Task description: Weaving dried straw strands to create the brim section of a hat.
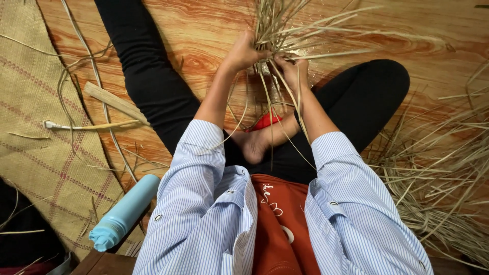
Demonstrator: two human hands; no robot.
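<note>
We sit on a wood-grain floor (204, 30), legs in black, one bare foot (254, 145) tucked in front of us. Our left hand (244, 51) is closed around a bundle of dry straw strands (277, 30), fingers wrapped over the gathered point. Our right hand (293, 69) is pinched on the same bundle just beside the left, thumb and fingers closed on a few strands; the two hands nearly touch. The strands fan upward past the top edge and trail down between our forearms toward the foot. Something small and red (265, 121) shows just above the foot, partly hidden; we cannot tell what it is. A loose heap of straw (438, 173) lies to our right, well apart from the hands. To our left, a woven mat (35, 127) with reddish stripes covers the floor, a flat wooden stick (114, 102) near its edge, and a light blue bottle (125, 211) lies on its side by our left elbow
</note>
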